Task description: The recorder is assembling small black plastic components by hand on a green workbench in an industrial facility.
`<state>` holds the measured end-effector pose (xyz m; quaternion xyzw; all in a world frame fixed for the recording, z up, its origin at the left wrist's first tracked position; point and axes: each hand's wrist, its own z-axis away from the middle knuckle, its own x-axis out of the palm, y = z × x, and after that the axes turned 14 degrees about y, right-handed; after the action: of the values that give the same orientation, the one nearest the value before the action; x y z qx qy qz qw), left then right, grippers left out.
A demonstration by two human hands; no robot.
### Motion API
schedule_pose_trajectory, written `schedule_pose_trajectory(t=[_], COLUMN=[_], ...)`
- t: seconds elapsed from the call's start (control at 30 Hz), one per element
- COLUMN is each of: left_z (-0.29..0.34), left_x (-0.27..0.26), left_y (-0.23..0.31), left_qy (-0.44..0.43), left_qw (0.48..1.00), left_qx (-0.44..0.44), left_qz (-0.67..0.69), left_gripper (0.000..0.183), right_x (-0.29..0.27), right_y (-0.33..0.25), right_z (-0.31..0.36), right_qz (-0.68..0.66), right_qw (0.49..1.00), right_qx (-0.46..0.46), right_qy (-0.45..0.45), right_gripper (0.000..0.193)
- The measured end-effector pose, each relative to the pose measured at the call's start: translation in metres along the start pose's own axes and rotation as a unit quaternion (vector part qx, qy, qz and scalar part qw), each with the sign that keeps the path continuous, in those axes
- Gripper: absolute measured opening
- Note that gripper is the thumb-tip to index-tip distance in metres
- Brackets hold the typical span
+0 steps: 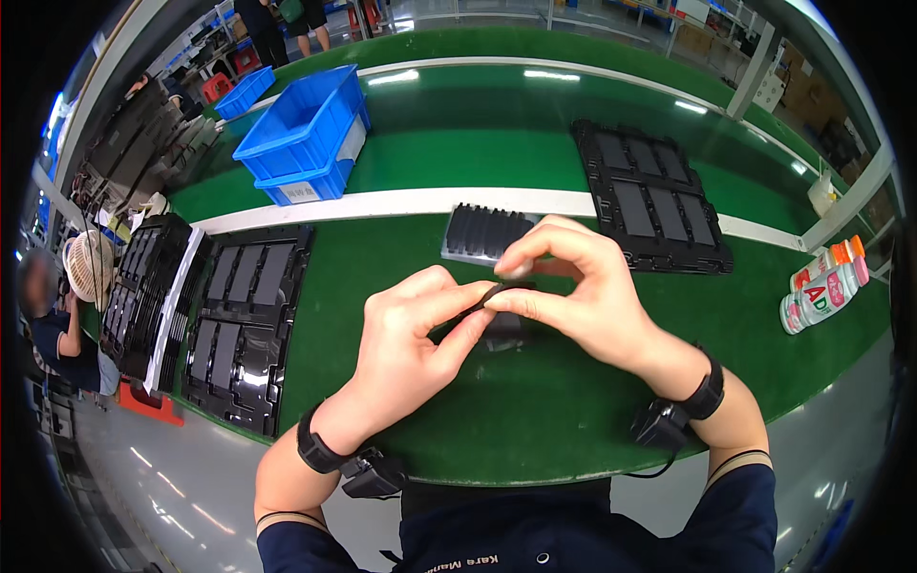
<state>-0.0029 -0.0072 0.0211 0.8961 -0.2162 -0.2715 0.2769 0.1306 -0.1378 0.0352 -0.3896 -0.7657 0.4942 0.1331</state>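
Observation:
In front of me, over the green tabletop [458, 411], both hands meet at a small thin black piece [513, 285]. My left hand [406, 334] pinches its left end between thumb and fingertips. With thumb and forefinger, my right hand [592, 296] grips the other end. Fingers cover most of the piece, so its full shape is hidden. Just beyond my hands lies a clear container [468, 250] holding a row of black strips [487, 227]. Below my fingertips a small dark flat item [504, 334] rests on the table, partly covered.
A black tray [239, 325] with grey rectangular pieces lies at left, beside a stack of trays [143, 296]. Another filled tray [654, 201] is at far right. Stacked blue bins [306, 134] stand at far left. Two bottles [821, 296] sit at right. A person [72, 334] sits at left.

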Motion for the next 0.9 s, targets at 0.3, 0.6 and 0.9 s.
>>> schedule_pose_trajectory(t=[0.3, 0.6, 0.9], left_z=[-0.002, 0.001, 0.002], left_x=[-0.004, -0.003, -0.005], left_y=[0.006, 0.002, 0.004], left_qy=[0.063, 0.108, 0.149], left_qw=[0.987, 0.976, 0.976], left_qx=[0.113, 0.143, 0.127], left_qz=[-0.096, -0.122, -0.097], left_gripper=[0.023, 0.025, 0.02], right_x=[0.01, 0.035, 0.05], right_y=[-0.006, -0.003, -0.008], right_z=[0.017, 0.029, 0.026], right_qz=[0.027, -0.117, -0.115], right_qw=[0.994, 0.983, 0.98], right_qx=[-0.051, 0.045, -0.001], right_qy=[0.09, 0.137, 0.16], right_gripper=[0.022, 0.02, 0.02])
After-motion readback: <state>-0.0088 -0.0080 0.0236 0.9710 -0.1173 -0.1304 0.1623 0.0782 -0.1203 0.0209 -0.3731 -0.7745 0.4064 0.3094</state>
